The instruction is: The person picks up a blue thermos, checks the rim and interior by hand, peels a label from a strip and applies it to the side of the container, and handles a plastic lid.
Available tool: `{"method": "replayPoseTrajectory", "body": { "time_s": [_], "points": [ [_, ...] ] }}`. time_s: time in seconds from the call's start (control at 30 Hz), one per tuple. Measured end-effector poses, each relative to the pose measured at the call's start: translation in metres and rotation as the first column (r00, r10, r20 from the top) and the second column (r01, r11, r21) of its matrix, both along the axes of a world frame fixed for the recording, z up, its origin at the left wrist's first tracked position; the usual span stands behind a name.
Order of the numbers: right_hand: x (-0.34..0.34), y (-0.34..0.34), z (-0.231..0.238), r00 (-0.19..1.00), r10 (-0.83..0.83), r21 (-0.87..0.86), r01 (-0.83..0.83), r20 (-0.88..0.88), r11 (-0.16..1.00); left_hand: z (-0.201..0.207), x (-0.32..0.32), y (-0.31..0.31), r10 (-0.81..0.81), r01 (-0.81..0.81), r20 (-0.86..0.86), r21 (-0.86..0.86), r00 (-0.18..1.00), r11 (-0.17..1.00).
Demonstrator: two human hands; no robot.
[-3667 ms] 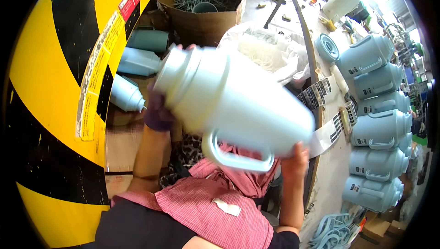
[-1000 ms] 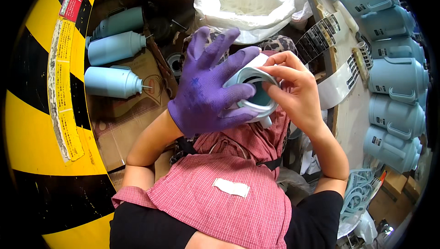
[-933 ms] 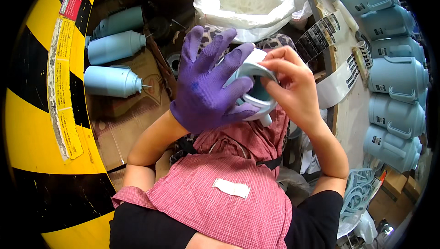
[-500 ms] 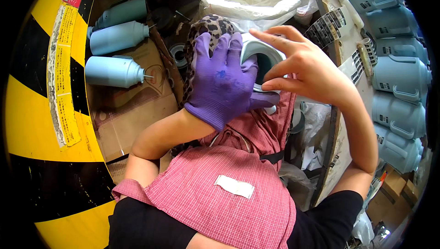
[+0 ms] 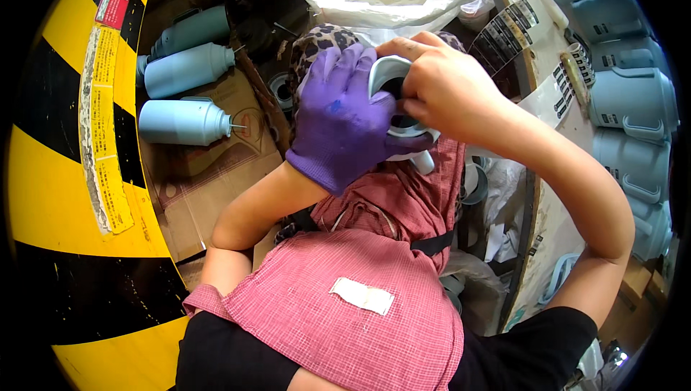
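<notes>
Held over the lap: one pale blue jug (image 5: 397, 114), gripped by the gloved left hand (image 5: 344, 121), bare right hand (image 5: 446, 92) pinching at its mouth. Finished jugs (image 5: 633, 103) lined up on the bench (image 5: 551, 218); three bottles (image 5: 183, 96) waiting on the cardboard (image 5: 209, 175).

The left hand (image 5: 344, 117) wears a purple knitted work glove with a darker smudge on its back. The right hand (image 5: 450, 88) is bare. Both forearms are uncovered. A red-and-white checked apron with a small white patch covers a black short-sleeved top.
</notes>
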State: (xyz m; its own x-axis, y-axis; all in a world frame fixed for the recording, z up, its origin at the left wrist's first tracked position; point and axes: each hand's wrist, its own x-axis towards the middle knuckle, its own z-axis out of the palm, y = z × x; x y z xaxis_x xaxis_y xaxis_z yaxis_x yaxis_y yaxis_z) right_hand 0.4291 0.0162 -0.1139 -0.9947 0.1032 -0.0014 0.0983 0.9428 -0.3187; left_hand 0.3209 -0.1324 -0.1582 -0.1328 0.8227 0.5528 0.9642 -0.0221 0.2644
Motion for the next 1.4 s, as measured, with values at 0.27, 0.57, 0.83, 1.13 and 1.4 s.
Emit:
{"method": "replayPoseTrajectory", "body": {
  "time_s": [0.27, 0.57, 0.83, 1.13, 1.4],
  "points": [
    [0.029, 0.03, 0.001, 0.987, 0.128, -0.481, -0.159, -0.097, 0.862, -0.008, 0.001, -0.002, -0.185, 0.151, 0.498, 0.108, 0.847, 0.983],
    [0.072, 0.147, -0.051, 0.63, -0.475, -0.295, 0.375, -0.614, 0.879, 0.074, -0.06, -0.025, -0.256, 0.085, 0.914, 0.241, 0.314, 0.967],
    [0.115, 0.314, -0.167, 0.385, -0.818, -0.026, 0.899, -0.427, 0.437, -0.01, -0.147, 0.113, 0.192, 0.365, 0.852, -0.399, 0.488, 0.841],
    [0.118, 0.308, -0.171, 0.231, -0.862, -0.34, 0.848, -0.451, 0.406, -0.068, -0.177, 0.175, -0.558, 0.601, 0.225, -0.332, 0.799, 0.727],
    [0.108, 0.283, -0.159, 0.198, -0.85, -0.292, 0.881, -0.487, 0.373, -0.145, -0.18, 0.168, -0.263, 0.313, 0.557, 0.006, 0.788, 0.95]
  ]
}}
